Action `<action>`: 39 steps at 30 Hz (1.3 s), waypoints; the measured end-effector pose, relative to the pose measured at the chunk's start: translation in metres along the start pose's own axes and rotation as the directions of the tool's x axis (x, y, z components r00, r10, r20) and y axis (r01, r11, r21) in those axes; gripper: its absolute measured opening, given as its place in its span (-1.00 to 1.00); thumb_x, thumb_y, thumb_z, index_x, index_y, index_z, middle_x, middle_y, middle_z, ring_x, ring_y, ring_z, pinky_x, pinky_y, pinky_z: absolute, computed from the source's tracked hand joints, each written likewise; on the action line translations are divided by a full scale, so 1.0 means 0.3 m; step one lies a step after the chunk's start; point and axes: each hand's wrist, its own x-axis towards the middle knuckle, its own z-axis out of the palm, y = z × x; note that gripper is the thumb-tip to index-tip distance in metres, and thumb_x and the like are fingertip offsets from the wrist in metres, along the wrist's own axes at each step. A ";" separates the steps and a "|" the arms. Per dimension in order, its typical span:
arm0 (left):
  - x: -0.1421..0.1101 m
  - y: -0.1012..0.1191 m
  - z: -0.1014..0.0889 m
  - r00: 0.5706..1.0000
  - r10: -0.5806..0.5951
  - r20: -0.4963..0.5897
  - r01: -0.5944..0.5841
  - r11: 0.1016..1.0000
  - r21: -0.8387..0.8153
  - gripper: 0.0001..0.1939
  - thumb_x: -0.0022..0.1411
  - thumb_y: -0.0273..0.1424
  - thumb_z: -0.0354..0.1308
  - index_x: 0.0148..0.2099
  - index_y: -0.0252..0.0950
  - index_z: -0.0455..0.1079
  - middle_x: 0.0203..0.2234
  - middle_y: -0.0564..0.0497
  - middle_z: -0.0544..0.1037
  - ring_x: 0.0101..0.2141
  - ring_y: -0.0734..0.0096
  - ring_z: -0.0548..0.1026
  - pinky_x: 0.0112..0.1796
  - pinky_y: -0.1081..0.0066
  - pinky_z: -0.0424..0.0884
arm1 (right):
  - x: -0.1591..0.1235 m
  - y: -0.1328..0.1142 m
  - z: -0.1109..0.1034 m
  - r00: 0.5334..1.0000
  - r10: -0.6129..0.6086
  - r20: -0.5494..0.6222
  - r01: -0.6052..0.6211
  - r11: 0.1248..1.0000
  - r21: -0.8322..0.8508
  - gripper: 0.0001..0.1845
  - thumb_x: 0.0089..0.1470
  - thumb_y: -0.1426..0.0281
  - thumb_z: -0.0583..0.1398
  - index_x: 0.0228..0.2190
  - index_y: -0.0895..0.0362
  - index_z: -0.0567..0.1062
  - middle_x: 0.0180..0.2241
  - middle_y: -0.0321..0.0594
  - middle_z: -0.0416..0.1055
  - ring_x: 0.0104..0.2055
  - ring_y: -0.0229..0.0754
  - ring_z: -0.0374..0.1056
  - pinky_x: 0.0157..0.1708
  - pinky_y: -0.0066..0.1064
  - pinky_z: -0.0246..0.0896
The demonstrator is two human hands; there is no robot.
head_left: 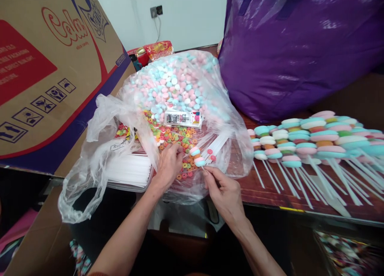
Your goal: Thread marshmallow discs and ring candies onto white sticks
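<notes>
**Two bare hands at a bench of layered candy skewers**

The right hand (pixel 223 190), near the middle of the scene, is closed in a fingertip pinch on the thin white stick of a candy skewer (pixel 197 157). The skewer tilts slightly left above the ring candies and bears two domed, matte pink-and-blue pieces with an orange layer between them. The left hand (pixel 170 164), just left of it, has its fingers partly curled at the ring candies (pixel 183 138), which are small, flat, glossy and red, orange, yellow or green; whether it grips one cannot be told.

Beyond lies a mound of rounded, powdery-looking marshmallows (pixel 180 80) in pink, white and pale blue, under clear, wrinkled plastic film (pixel 241 158). Rectangular printed cards (pixel 183 119) lie between mound and rings. To the near left, straight white sticks (pixel 129 170) lie parallel in a shallow tray (pixel 144 188), beside a crumpled, translucent plastic loop (pixel 64 210).

On the right, overlapping rows of assembled skewers (pixel 312 140) rest on the reddish-brown bench (pixel 248 193), sticks toward the near edge. A smooth, creased purple bag (pixel 300 48) bulges behind; a flat-sided cardboard box (pixel 45 68) leans at far left.
</notes>
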 end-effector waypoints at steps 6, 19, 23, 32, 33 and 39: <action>0.015 -0.008 0.024 0.992 0.043 -0.121 -0.055 0.993 -0.102 -0.77 0.25 -0.56 0.08 -0.12 -0.27 0.50 -0.27 -0.04 0.56 -0.21 0.27 0.50 -0.12 0.31 0.38 | 0.002 -0.006 0.000 1.000 -0.005 0.006 0.005 1.000 -0.026 -0.72 0.27 0.29 0.12 -0.27 0.17 0.59 -0.56 -0.31 0.41 -0.57 -0.30 0.29 -0.53 -0.51 0.18; -0.001 -0.011 0.020 0.996 0.076 -0.056 -0.083 0.987 -0.136 -0.91 0.19 -0.54 0.11 -0.27 -0.27 0.39 -0.34 -0.01 0.48 -0.27 0.32 0.45 -0.17 0.31 0.39 | 0.005 -0.011 -0.003 1.000 -0.010 0.022 0.010 0.999 -0.030 -0.72 0.27 0.30 0.11 -0.29 0.17 0.59 -0.56 -0.31 0.44 -0.58 -0.29 0.31 -0.55 -0.51 0.18; 0.005 -0.025 0.013 0.990 -0.135 -0.042 0.078 0.772 -0.631 -0.87 0.15 -0.39 0.22 -0.26 -0.29 0.35 -0.41 0.07 0.47 -0.38 0.44 0.47 -0.29 0.40 0.44 | 0.005 -0.007 -0.007 0.997 -0.040 0.059 0.042 0.999 -0.024 -0.73 0.27 0.31 0.12 -0.25 0.16 0.60 -0.52 -0.27 0.51 -0.54 -0.25 0.39 -0.51 -0.50 0.24; -0.018 -0.019 -0.013 0.978 -0.187 0.096 0.185 0.556 -0.810 -0.69 0.02 -0.33 0.36 -0.16 -0.32 0.53 -0.31 0.01 0.61 -0.29 0.40 0.56 -0.20 0.39 0.50 | 0.016 -0.019 -0.011 0.988 -0.095 0.120 0.102 0.993 -0.053 -0.71 0.28 0.33 0.10 -0.24 0.13 0.63 -0.35 -0.20 0.63 -0.39 -0.17 0.53 -0.33 -0.45 0.36; -0.018 -0.020 -0.014 0.979 -0.185 0.086 0.178 0.566 -0.805 -0.69 0.01 -0.34 0.36 -0.16 -0.32 0.54 -0.30 0.00 0.62 -0.28 0.39 0.57 -0.18 0.38 0.51 | 0.017 -0.019 -0.012 0.987 -0.097 0.129 0.105 0.993 -0.060 -0.71 0.28 0.33 0.10 -0.24 0.13 0.63 -0.35 -0.20 0.63 -0.37 -0.16 0.54 -0.32 -0.46 0.36; -0.031 -0.014 -0.043 0.988 -0.131 0.076 0.144 0.664 -0.733 -0.78 0.06 -0.41 0.33 -0.19 -0.32 0.55 -0.24 -0.04 0.63 -0.22 0.34 0.58 -0.13 0.36 0.51 | 0.017 -0.013 -0.011 0.985 -0.083 0.152 0.102 0.988 -0.119 -0.71 0.28 0.34 0.10 -0.28 0.13 0.62 -0.42 -0.24 0.60 -0.44 -0.22 0.50 -0.40 -0.50 0.28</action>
